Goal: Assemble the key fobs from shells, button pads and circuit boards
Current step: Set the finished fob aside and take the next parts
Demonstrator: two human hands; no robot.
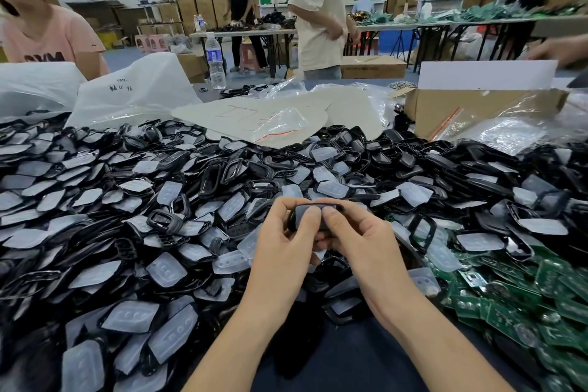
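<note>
While both thumbs press its top, a black key fob shell [313, 213] is gripped between the left hand [283, 242] and right hand [356, 239], held together just above a heap of black shells and translucent button pads [165, 269]. Green circuit boards [515, 296] lie to the right.

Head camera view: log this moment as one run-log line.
left hand: grips black plastic key fob shell | right hand: grips same shell | both thumbs on its face | green circuit boards: heaped at right
</note>
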